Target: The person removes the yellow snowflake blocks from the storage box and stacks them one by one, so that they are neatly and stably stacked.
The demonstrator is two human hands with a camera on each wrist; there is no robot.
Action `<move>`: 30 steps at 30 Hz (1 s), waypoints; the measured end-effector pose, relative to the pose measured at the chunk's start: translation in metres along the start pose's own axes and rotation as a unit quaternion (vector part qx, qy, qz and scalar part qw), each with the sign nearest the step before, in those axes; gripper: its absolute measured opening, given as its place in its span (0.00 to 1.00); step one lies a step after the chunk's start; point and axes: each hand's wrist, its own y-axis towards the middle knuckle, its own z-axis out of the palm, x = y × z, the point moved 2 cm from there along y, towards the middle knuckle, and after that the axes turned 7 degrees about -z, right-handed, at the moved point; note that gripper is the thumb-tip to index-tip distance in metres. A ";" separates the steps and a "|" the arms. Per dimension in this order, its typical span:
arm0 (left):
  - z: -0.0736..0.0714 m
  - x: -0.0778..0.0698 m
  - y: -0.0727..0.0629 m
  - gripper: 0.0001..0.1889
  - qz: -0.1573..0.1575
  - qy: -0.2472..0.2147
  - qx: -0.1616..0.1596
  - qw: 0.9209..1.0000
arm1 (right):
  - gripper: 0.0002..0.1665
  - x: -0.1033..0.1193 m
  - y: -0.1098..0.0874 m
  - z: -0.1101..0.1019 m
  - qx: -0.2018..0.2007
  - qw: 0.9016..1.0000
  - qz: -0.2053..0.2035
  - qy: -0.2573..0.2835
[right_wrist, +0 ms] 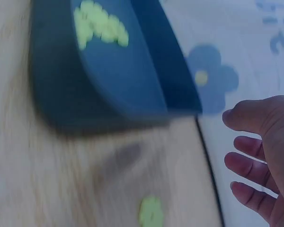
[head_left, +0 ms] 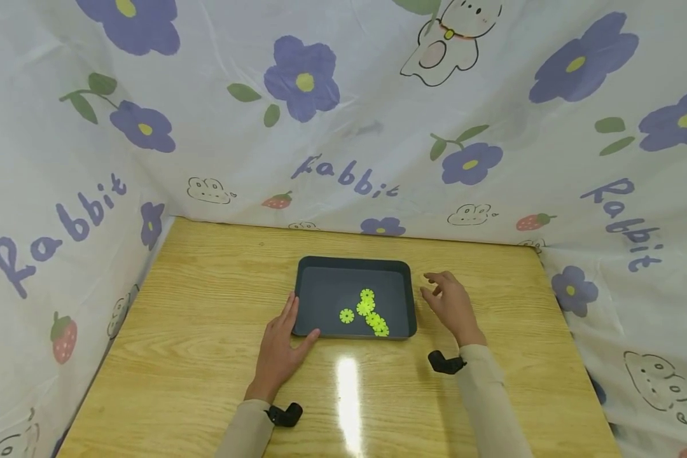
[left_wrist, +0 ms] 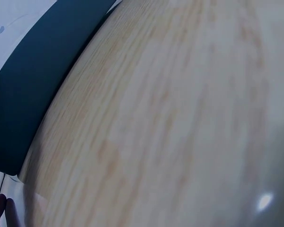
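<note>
A dark grey rectangular tray point(head_left: 326, 289) lies on the table with several yellow-green notched discs point(head_left: 366, 307) in it, most bunched at its right half. My left hand point(head_left: 278, 350) rests at the tray's front left corner, straight fingers along the left wall and thumb at the front wall. To the right of the tray, my right hand point(head_left: 455, 310) hovers with nothing in it, thumb and fingers apart. In the right wrist view one more yellow-green disc point(right_wrist: 151, 212) lies on the table outside the tray, near that hand; the head view does not show it.
The wooden table point(head_left: 217, 280) runs back to a white printed cloth point(head_left: 343, 140) that hangs behind and on both sides. A bright light reflection point(head_left: 348, 401) shows in front of the tray. Black wrist cameras sit on both wrists.
</note>
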 end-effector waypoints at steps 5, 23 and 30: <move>-0.001 -0.001 0.000 0.46 0.003 0.000 -0.004 1.000 | 0.20 0.026 0.011 0.017 0.029 0.999 -0.040 0.006; 0.001 -0.001 -0.002 0.46 0.008 -0.005 -0.011 1.000 | 0.26 0.064 0.016 0.087 0.185 0.980 -0.073 -0.029; -0.001 -0.002 -0.002 0.45 0.012 -0.007 -0.013 1.000 | 0.25 0.066 0.019 0.091 0.187 0.980 -0.061 -0.038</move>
